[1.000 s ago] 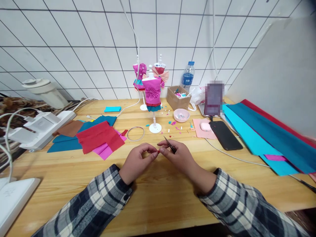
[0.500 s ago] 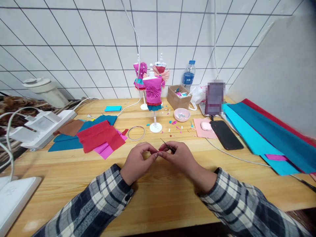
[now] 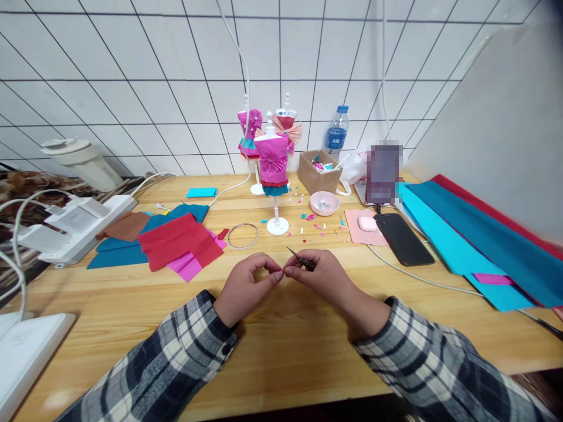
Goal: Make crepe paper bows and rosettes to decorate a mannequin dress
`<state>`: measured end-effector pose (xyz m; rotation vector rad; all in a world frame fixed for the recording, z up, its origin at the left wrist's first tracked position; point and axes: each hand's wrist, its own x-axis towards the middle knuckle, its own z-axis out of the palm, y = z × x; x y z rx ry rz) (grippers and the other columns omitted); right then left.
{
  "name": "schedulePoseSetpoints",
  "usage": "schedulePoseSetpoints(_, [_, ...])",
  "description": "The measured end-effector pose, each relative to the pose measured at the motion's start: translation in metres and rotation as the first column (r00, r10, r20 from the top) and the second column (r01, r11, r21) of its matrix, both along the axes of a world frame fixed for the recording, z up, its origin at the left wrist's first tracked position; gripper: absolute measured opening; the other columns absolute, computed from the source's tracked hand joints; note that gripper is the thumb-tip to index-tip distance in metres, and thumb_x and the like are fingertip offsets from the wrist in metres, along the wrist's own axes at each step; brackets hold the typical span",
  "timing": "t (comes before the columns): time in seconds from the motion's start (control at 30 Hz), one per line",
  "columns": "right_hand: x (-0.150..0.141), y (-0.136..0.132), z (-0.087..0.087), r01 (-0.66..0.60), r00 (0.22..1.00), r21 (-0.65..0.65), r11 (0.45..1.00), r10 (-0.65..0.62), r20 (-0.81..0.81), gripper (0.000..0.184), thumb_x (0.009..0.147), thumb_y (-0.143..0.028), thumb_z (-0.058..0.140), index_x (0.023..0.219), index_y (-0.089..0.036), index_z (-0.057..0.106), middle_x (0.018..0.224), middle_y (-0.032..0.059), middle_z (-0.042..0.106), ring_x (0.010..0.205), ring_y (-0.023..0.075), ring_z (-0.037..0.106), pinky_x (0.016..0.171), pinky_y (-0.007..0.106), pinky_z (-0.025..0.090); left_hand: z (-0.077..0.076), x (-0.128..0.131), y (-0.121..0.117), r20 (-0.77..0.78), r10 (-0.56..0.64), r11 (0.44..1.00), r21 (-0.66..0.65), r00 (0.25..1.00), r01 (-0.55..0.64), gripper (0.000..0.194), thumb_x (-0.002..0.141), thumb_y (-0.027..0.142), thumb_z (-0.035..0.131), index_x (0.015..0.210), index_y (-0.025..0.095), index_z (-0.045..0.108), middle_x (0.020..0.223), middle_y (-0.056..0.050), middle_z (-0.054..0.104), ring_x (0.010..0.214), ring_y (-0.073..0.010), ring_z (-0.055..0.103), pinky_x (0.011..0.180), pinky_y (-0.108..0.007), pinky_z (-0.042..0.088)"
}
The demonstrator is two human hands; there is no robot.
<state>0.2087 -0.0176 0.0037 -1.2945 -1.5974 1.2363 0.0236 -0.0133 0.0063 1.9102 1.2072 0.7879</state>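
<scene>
My left hand (image 3: 244,287) and my right hand (image 3: 321,274) meet fingertip to fingertip low over the wooden table (image 3: 281,351), both pinching a tiny red scrap of paper (image 3: 284,270). The right hand also holds small dark scissors or tweezers (image 3: 297,258) whose tips point up and left. Straight beyond the hands stands a small mannequin in a pink paper dress (image 3: 271,167) on a white stand. A thin wire ring (image 3: 242,235) lies on the table to its left.
Red, pink and blue paper sheets (image 3: 176,246) lie left; long blue and red sheets (image 3: 475,234) right. A black phone (image 3: 403,239), a pink bowl (image 3: 324,203), a cardboard box (image 3: 316,172), a water bottle (image 3: 336,132), two more dressed mannequins (image 3: 268,132) and a white power strip (image 3: 70,225) sit around.
Both hands stay pinched together and have shifted slightly away from me on the table. The tool's tip has tilted a little. Nothing else moved.
</scene>
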Motion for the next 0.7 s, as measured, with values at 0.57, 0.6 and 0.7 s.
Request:
schedulePoseSetpoints(0.57, [-0.0025,-0.0021,-0.0065,0.038,0.997,0.068,0.997,-0.042,0.060,0.015,0.074,-0.035,0.066,0.076,-0.020,0.065,0.065,-0.0010,0.059,0.060,0.0127,0.048,0.058,0.025,0.035,0.0003,-0.0040,0.0033,-0.336,-0.010,0.910,0.387,0.942,0.148,0.014,0.085,0.030,0.058,0.085,0.024,0.070,0.089,-0.004,0.068,0.086,-0.0190,0.060,0.091,-0.042,0.034])
schedulePoseSetpoints(0.6, [-0.0018,-0.0026,-0.0065,0.052,0.997,0.075,0.996,-0.056,0.052,0.019,0.075,-0.038,0.066,0.084,-0.021,0.065,0.064,-0.0019,0.057,0.059,0.0126,0.047,0.057,0.025,0.034,0.0010,-0.0040,0.0029,-0.313,-0.008,0.914,0.382,0.950,0.133,0.013,0.085,0.029,0.058,0.083,0.023,0.070,0.087,-0.003,0.069,0.086,-0.0188,0.060,0.092,-0.042,0.033])
schedulePoseSetpoints(0.7, [0.0001,-0.0040,-0.0072,0.106,0.993,0.105,0.989,-0.110,0.033,0.031,0.087,-0.047,0.050,0.104,-0.023,0.057,0.062,-0.0043,0.049,0.056,0.0125,0.044,0.056,0.025,0.033,0.0028,-0.0043,0.0028,-0.142,-0.006,0.968,0.247,0.990,0.042,0.014,0.083,0.031,0.060,0.079,0.021,0.069,0.083,-0.004,0.070,0.082,-0.0185,0.062,0.087,-0.038,0.041])
